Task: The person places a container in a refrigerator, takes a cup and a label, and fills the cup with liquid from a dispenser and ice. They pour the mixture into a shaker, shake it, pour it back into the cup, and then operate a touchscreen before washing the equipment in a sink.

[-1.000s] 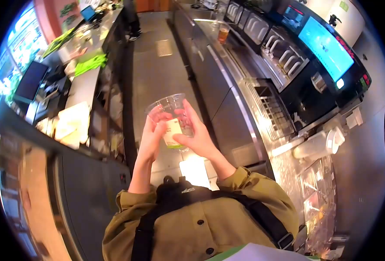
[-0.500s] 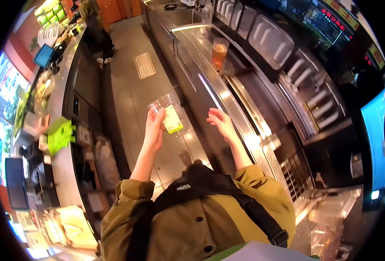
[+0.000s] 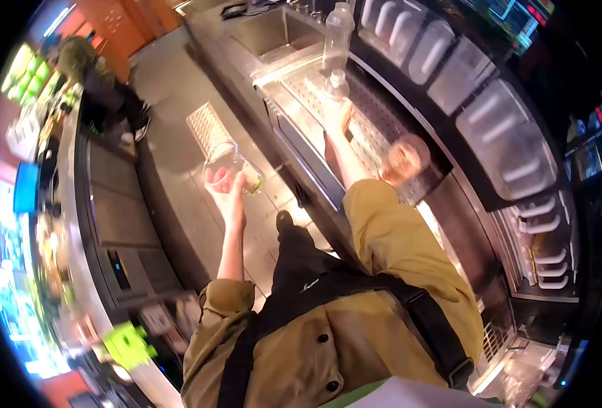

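Note:
My left hand [image 3: 226,190] is closed on a clear plastic container [image 3: 250,175] with a yellow-green label, held over the floor of the aisle. My right hand [image 3: 340,119] reaches out over the perforated metal drain tray [image 3: 376,112]. Its fingertips are right at a small clear cup-like vessel [image 3: 337,85]; they are blurred and partly hidden, so I cannot tell whether they grip it. Just beyond it stands a tall clear bottle [image 3: 340,34]. To the right of my right forearm, a clear cup [image 3: 404,160] of amber-brown drink stands on the tray.
A steel sink [image 3: 280,34] lies beyond the tray. Clear bins with handles [image 3: 501,136] line the right side. A person [image 3: 94,75] stands at the left counter far down the aisle. A floor grate [image 3: 207,129] is ahead, and a bright green item [image 3: 130,345] sits on the left counter.
My right hand has moved forward over the drain tray to the small clear vessel. My left hand still holds the container, now turned differently. The view has shifted toward the tray and sink.

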`<state>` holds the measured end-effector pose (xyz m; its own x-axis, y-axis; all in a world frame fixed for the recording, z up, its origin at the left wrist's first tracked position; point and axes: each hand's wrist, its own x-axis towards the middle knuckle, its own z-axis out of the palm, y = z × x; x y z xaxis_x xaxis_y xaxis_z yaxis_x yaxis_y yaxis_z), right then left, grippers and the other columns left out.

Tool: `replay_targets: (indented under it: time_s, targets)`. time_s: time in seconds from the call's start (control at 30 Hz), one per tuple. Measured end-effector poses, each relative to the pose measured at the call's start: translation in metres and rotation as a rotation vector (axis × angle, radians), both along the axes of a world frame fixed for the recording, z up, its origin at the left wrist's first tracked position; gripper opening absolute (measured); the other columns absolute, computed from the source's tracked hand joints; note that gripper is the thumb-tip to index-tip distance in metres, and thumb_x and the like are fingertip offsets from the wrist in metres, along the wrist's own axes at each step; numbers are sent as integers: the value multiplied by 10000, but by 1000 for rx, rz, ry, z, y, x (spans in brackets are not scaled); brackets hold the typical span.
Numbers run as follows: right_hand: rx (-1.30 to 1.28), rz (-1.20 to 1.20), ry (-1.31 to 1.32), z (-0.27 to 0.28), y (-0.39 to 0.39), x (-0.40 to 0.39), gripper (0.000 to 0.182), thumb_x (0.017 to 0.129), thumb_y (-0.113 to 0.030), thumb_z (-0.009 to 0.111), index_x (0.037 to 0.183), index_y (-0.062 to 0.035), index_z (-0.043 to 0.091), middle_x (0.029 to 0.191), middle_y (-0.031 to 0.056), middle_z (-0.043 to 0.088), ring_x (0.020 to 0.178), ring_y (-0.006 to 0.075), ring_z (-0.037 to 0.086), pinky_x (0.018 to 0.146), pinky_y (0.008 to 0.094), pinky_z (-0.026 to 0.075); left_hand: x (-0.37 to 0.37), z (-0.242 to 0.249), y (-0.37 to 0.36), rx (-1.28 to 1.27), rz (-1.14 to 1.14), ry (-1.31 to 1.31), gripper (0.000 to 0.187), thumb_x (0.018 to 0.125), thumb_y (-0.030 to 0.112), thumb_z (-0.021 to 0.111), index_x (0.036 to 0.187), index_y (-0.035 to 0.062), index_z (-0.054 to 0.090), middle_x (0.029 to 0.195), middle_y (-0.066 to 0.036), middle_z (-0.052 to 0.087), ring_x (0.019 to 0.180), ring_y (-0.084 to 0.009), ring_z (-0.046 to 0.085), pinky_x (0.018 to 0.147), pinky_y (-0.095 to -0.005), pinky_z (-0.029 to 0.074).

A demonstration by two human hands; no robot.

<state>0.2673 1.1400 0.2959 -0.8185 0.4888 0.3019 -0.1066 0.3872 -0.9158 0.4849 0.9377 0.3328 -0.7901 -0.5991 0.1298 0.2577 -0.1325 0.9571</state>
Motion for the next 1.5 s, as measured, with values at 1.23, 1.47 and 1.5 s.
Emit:
replay_targets:
  time_s: [1.23,1.47,1.5]
  targets:
    - [536,-22,-546,150,165,146,534,752,-309,629,1169,-73,395,1099,145,522,994,318,527,820,356,424,-327,0,162,-1783,-810,409,946,608,362,723,1364,156,192,1369,-215,195,1277,-355,196,1025,-498,180]
    - [619,-32,-515,148,165,148,607,738,-358,615,1221,-79,375,1136,163,508,1019,340,506,812,395,430,-367,-9,169,-1146,-1037,48,853,667,263,710,1333,58,218,1209,-190,426,1103,-319,431,926,-395,353]
    - [689,-41,-464,150,168,146,628,735,-378,614,1230,-77,371,1144,162,504,1021,338,506,809,393,432,-364,-17,164,-824,-1025,15,852,669,252,711,1328,34,217,1198,-197,435,1094,-321,438,917,-401,356]
